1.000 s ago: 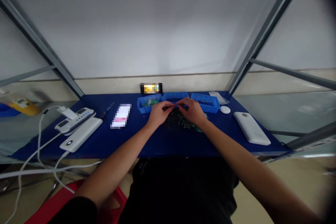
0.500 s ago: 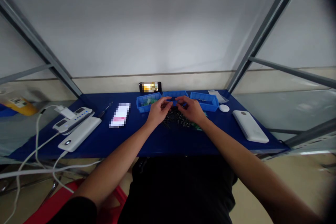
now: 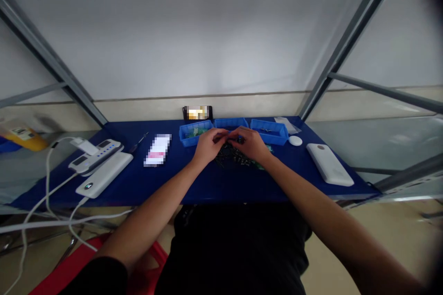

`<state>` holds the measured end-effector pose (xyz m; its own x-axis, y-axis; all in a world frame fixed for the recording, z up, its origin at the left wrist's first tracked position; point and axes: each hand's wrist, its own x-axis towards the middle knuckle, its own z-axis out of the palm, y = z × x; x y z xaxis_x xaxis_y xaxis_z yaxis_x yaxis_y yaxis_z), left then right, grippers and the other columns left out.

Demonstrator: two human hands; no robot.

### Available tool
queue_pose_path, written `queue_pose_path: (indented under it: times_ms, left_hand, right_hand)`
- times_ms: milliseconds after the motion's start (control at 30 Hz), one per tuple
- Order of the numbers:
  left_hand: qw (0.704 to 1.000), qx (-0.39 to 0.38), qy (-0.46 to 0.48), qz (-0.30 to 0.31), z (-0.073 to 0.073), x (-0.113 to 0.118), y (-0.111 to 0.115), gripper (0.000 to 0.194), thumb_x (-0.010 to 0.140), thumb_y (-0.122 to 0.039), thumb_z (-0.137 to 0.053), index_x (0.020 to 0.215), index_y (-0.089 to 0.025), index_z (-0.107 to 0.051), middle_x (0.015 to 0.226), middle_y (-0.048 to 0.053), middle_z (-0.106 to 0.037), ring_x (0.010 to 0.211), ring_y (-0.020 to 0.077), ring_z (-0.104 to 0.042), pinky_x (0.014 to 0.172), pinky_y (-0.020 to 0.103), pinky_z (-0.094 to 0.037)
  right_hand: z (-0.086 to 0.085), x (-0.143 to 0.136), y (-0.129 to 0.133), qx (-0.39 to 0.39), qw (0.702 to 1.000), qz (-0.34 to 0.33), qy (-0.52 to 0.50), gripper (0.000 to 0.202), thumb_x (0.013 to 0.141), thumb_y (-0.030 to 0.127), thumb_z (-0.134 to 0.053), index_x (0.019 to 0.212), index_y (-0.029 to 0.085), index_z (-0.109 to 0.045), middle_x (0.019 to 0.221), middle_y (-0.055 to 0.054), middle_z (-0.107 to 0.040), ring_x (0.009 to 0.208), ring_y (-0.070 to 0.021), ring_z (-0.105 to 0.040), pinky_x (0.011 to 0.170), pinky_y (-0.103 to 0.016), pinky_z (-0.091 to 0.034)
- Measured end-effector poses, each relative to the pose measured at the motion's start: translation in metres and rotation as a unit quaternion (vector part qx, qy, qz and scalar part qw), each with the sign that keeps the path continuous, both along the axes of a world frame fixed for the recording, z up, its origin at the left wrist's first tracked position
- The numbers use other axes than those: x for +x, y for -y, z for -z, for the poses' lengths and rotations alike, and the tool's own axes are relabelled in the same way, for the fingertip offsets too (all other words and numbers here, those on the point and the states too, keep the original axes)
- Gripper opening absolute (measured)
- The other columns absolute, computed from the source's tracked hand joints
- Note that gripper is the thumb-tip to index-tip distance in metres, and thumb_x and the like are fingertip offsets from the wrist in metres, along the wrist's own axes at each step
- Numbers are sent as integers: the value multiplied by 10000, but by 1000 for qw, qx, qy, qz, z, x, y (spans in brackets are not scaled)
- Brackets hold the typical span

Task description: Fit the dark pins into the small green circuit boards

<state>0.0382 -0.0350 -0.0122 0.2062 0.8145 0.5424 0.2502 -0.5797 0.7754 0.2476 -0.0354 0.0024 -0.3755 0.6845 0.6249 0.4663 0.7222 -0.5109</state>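
My left hand (image 3: 209, 144) and my right hand (image 3: 249, 143) meet fingertip to fingertip above a pile of small dark parts (image 3: 238, 159) on the blue table. Both are closed in a pinch; whatever lies between the fingers is too small and dark to make out. Green pieces (image 3: 260, 166) show at the pile's right side, partly under my right hand. Just beyond my left hand is a blue bin (image 3: 183, 140) with green pieces in it. Behind the hands stands another blue bin (image 3: 231, 123), and to the right a third blue bin (image 3: 277, 140) holds a few small metallic pieces.
A phone (image 3: 158, 150) lies on the left, and another phone (image 3: 198, 113) leans at the back. White power banks (image 3: 105, 175) and a power strip (image 3: 97, 156) with cables occupy the left end. On the right are a round white lid (image 3: 295, 141) and a white power bank (image 3: 328, 164).
The fingertips of both hands have come together; a small gap showed between them before. The bins and other items have stayed in place, with a slight camera shift.
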Motion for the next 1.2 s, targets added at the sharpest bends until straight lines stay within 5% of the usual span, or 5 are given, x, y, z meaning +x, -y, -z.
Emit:
queue_pose_path:
  times_ms: [233,533,733,967,1200]
  left_hand:
    - [999,-2,-36,-13,-2,-1,1,99,928,-231,-754,1025,-240,-767,1028,52,-820,943,239,-790,923,448,-640]
    - [999,-16,-39,-33,-6,0,6,363,974,-359,-746,1291,-238,-616,1024,44,-829,932,232,-796,910,370,-614]
    - [999,-2,-42,7,-6,1,7,394,997,-365,-708,1367,-251,-633,1122,62,-812,1023,235,-780,958,389,-608]
    - [998,-27,-53,20,-1,1,5,311,1058,-390,-589,1293,-231,-716,957,45,-811,703,174,-745,700,326,-622]
    - [999,-31,1,42,-3,6,7,325,983,-384,-711,1251,-204,-747,1207,93,-793,1046,244,-772,924,393,-645]
  right_hand:
    - [-4,2,3,2,999,35,-32,180,996,235,-588,1097,252,-736,1141,-75,-732,935,-199,-711,761,-340,-596]
    - [1,0,3,-29,999,36,9,99,897,196,-668,978,214,-722,947,-38,-749,839,-190,-695,789,-337,-560]
    - [2,-2,4,-35,999,35,-1,500,860,169,-642,1358,213,-627,900,-23,-735,757,-181,-674,770,-331,-572]
    - [4,-1,1,-21,997,72,-17,202,920,242,-656,1104,223,-737,940,-43,-763,815,-192,-703,790,-343,-571]
    - [3,0,2,-7,998,56,-28,136,902,227,-685,1012,227,-765,978,-49,-737,854,-186,-688,782,-333,-571]
